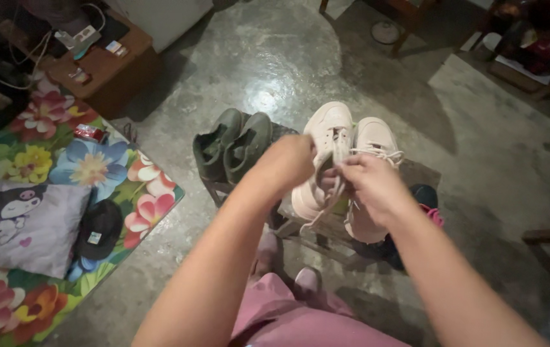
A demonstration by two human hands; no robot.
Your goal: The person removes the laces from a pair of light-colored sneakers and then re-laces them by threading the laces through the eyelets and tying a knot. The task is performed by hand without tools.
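Both hands met over the pair of white lace-up leather sneakers (345, 160), which stood side by side on a low dark wooden table (416, 175) on the concrete floor (275, 64). The left hand (286, 162) was curled shut, its grip pressed together on the tongue or upper laces of the nearer sneaker. The right hand (370, 183) pinched a flat white shoelace (330, 199), which ran taut between the two grips and trailed down below them. Judging by that, the lacing was being worked, mid-pull; the next move would seem to call for a steady hold on the tongue while the lace was drawn through or tightened, with care not to tip the shoe off its perch.

Just left of the left grip sat a pair of dark green canvas shoes (233, 144). Further left lay a bright floral mat (63, 167), a cartoon-printed cushion (21, 222) and a black cap (98, 228).

The fingertips were hidden behind the knuckles, so the eyelet in play could not be made out. Something dark with pink trim (430, 204) beneath the right wrist was mostly covered.
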